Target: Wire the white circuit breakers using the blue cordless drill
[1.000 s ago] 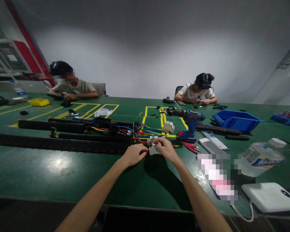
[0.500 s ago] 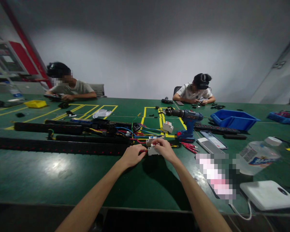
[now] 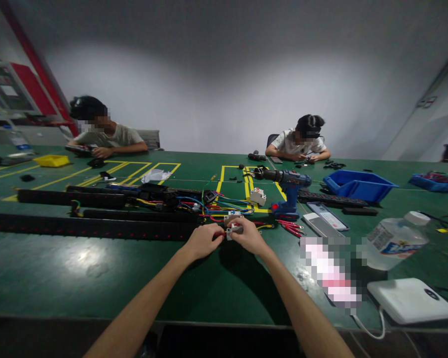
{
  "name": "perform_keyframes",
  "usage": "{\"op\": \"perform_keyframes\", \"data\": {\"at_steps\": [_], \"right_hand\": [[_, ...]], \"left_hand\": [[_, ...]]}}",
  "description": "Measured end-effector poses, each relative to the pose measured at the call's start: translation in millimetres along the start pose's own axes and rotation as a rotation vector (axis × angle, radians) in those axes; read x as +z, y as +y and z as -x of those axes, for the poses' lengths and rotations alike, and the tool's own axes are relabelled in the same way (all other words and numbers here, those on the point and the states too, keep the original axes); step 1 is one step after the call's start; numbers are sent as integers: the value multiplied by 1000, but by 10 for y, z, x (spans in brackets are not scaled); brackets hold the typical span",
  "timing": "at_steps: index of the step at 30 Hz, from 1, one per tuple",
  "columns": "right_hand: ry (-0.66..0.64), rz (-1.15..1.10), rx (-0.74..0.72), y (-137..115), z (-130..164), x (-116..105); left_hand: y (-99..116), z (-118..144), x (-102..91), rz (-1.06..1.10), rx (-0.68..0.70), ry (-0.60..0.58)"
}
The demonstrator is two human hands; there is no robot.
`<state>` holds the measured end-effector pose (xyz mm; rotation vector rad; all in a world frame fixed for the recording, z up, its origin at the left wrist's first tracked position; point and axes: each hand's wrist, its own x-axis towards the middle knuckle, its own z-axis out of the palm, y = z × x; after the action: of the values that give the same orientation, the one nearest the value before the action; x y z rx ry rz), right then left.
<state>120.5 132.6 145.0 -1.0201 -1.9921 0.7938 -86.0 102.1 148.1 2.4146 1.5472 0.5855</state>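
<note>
The right hand is now gripping the breaker lower, covering more of it, so it is probably being turned between the hands; the left hand is apparently pinching a red wire just beside it

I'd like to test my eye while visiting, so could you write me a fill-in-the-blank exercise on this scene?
1. The right hand holds a small white block, and the left hand holds a ____ wire.
2. The drill stands on a ____ table.
3. Just right of the drill sits a ____ bin.
4. The bottle has a ____ cap.
Missing words: red; green; blue; white.
</note>
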Motion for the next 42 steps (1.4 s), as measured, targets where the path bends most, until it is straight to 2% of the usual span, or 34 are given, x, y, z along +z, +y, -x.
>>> {"op": "perform_keyframes", "data": {"at_steps": [12, 35, 42], "right_hand": [[17, -81, 34, -10, -31, -3], [76, -1, 4, -20, 17, 119], [92, 35, 30, -42, 23, 157]], "left_hand": [[-1, -9, -8, 17, -10, 8], [-2, 0, 1, 37, -57, -8], [30, -29, 57, 198, -34, 85]]}}
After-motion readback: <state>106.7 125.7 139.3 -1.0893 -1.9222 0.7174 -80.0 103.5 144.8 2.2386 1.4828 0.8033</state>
